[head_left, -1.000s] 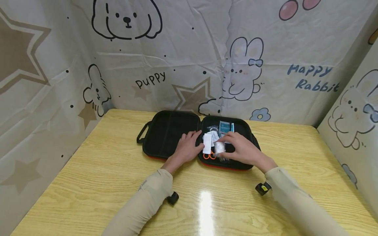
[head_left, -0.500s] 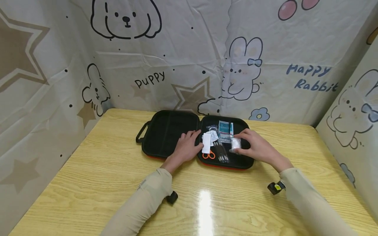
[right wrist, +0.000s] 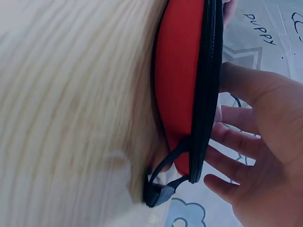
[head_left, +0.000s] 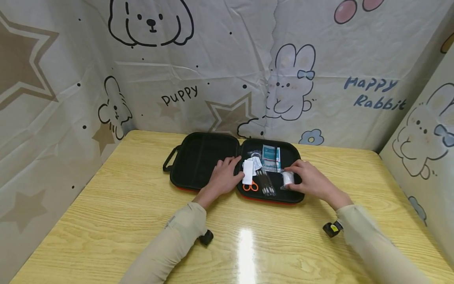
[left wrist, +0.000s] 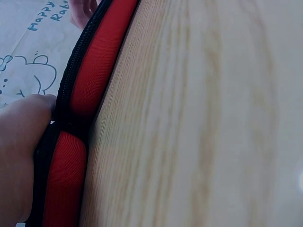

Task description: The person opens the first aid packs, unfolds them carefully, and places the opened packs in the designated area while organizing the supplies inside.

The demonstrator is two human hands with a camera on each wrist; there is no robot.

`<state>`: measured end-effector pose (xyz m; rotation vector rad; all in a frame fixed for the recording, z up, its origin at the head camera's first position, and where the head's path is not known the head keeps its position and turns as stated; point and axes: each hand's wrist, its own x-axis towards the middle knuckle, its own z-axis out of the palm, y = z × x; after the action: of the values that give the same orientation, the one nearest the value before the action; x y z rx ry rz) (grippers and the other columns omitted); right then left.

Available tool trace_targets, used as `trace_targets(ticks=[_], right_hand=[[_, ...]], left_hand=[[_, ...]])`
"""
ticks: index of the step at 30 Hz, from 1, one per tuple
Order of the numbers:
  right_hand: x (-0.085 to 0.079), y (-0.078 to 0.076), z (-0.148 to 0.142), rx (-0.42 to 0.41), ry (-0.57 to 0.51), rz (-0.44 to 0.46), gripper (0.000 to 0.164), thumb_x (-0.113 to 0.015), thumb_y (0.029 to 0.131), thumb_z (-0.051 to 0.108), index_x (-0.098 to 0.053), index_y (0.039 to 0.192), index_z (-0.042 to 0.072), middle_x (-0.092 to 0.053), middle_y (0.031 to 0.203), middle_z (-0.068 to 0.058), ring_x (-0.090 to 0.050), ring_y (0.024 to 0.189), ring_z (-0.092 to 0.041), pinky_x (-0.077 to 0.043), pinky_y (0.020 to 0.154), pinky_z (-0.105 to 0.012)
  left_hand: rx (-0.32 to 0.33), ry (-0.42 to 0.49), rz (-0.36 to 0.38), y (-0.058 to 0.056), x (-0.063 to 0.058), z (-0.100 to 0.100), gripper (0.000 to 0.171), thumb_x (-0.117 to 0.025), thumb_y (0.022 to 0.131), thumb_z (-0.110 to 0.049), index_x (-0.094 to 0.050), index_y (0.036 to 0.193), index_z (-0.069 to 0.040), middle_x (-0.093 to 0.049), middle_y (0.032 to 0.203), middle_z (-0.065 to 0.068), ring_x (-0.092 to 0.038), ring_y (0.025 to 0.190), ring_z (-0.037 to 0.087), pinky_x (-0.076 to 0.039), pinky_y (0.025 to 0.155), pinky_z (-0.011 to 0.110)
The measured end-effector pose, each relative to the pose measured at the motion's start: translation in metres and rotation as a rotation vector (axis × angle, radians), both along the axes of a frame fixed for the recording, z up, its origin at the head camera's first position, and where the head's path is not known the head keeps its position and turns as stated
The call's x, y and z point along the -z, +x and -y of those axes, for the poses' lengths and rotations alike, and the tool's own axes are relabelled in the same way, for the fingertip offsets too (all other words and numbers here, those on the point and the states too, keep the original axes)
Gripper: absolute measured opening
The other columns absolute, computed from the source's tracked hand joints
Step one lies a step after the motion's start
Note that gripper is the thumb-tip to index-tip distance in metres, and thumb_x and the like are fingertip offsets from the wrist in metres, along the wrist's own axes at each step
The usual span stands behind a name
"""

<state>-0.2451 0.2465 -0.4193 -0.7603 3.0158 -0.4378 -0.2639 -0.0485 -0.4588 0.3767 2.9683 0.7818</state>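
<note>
A black-lined zip case (head_left: 198, 157) with a red shell lies spread flat on the table. In its right half, my right hand (head_left: 312, 180) pinches a white bandage roll (head_left: 288, 179) in clear wrap, thumb at the lower end and fingers at the upper, close over the lining. My left hand (head_left: 224, 175) rests across the case near the hinge, fingers extended, thumb near a white packet (head_left: 248, 172). In the right wrist view, the case's red side (right wrist: 180, 71) hides the fingertips and the roll. The left wrist view shows my left hand (left wrist: 19, 151) over the case edge.
Beside the roll lie a bag of cotton swabs (head_left: 266, 183), orange-handled scissors (head_left: 250, 186) and a teal packet (head_left: 270, 156). A carry handle (head_left: 171, 159) sticks out at the case's left. Behind the wooden table (head_left: 117, 213) hangs a printed cloth (head_left: 198, 51).
My right hand has carried the bandage roll rightward from over the cotton swabs to the right side of the case, then slightly lower. The swabs are uncovered. My left hand has stayed in place.
</note>
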Motion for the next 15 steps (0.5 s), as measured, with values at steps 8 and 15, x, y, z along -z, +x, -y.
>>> trace_targets(ticks=[8,15], right_hand=[[0.003,0.0,0.011,-0.004,-0.065,0.077,0.052,-0.079,0.085,0.024,-0.064,0.128,-0.002,-0.057,0.119,-0.017,-0.058,0.104,-0.03,-0.05,0.091,-0.05],[0.013,0.0,0.014,-0.024,-0.186,0.087,0.049,-0.078,0.086,0.017,-0.062,0.128,-0.002,-0.059,0.12,-0.016,-0.061,0.108,-0.03,-0.05,0.094,-0.051]], left_hand=[[-0.002,-0.003,0.007,0.001,-0.001,-0.001,0.063,-0.05,0.097,-0.042,-0.035,0.155,-0.023,-0.037,0.156,0.011,-0.04,0.124,0.031,-0.034,0.11,0.047],[0.001,-0.006,0.01,0.0,-0.001,-0.001,0.063,-0.05,0.097,-0.042,-0.035,0.155,-0.023,-0.037,0.156,0.011,-0.04,0.124,0.031,-0.034,0.111,0.047]])
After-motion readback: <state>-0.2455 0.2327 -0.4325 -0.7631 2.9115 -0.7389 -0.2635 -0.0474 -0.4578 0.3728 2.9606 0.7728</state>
